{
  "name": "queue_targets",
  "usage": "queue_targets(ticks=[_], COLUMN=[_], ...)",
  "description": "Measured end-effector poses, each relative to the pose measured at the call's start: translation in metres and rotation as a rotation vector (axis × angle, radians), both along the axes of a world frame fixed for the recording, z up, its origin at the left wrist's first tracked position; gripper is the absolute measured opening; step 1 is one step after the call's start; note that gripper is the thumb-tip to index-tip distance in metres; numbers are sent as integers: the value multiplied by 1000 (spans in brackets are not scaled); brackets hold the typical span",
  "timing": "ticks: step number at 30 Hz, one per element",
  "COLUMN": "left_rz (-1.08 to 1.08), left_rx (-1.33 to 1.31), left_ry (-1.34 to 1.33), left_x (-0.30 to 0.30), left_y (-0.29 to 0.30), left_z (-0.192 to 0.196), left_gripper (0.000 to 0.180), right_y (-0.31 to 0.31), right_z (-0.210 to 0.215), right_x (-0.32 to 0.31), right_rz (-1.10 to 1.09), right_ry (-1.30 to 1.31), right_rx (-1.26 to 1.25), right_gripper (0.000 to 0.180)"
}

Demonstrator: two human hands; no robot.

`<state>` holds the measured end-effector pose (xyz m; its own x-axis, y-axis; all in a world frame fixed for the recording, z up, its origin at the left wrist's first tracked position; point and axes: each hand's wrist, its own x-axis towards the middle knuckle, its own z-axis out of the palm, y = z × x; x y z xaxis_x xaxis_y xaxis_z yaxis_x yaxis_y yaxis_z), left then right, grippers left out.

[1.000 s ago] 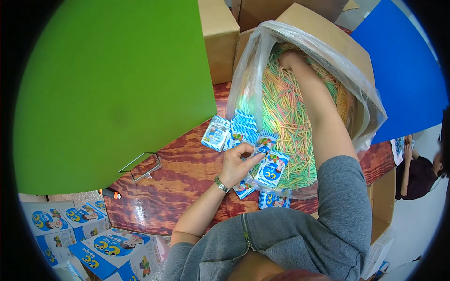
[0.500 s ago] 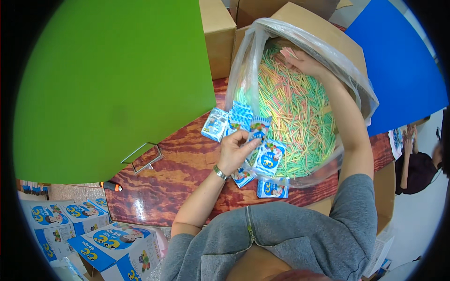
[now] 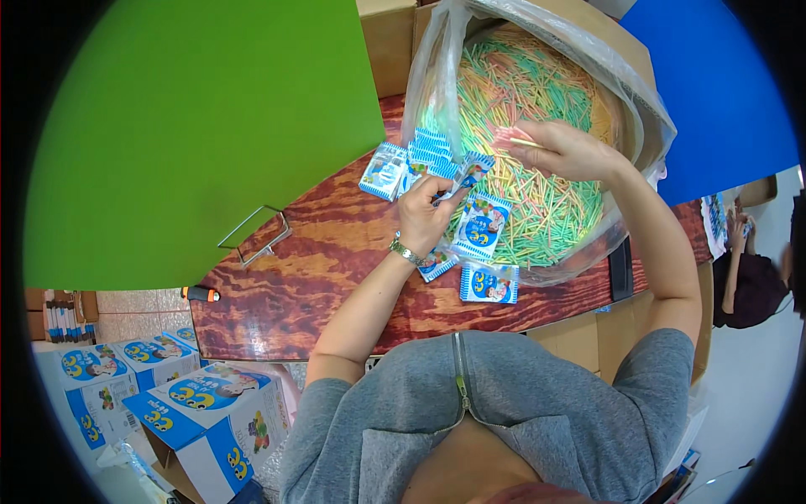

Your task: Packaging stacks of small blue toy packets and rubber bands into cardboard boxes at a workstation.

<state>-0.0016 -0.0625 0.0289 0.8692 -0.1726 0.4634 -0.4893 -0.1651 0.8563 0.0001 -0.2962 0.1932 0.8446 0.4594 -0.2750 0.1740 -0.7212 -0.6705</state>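
Observation:
My left hand, with a watch at the wrist, pinches a small blue-and-white packet at the left edge of the carton. A bunch of thin pink and pale sticks is gripped in my right hand, held over the pile. Below it, many pastel green, yellow and pink sticks fill a carton lined with a clear plastic bag. More packets lie around my left hand: one flat packet against the sticks, one on the table in front, and a white-backed one to the left.
A large green panel covers the far left, and a blue panel stands at the right. The reddish wooden table bears a metal wire stand. Printed cartons stand lower left. Another person sits at far right.
My right hand has drawn back from the far end of the pile toward my left hand, bringing pink sticks. The packet in my left hand has tilted. The whole view has shifted.

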Motion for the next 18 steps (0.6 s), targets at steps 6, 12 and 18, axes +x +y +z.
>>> queue_targets(ticks=[6, 12, 18], left_rz=[36, 72, 94], left_rx=[21, 71, 111], left_ry=[-86, -166, -314], left_x=[-4, -7, -6], left_y=[3, 6, 9], left_z=[4, 11, 10], left_gripper=[21, 21, 19], right_y=[10, 18, 30], right_z=[5, 3, 17], right_x=[-6, -6, -10], right_rz=[130, 188, 234], right_ry=[-280, -376, -256], right_rx=[-186, -297, -367], right_gripper=[23, 20, 24])
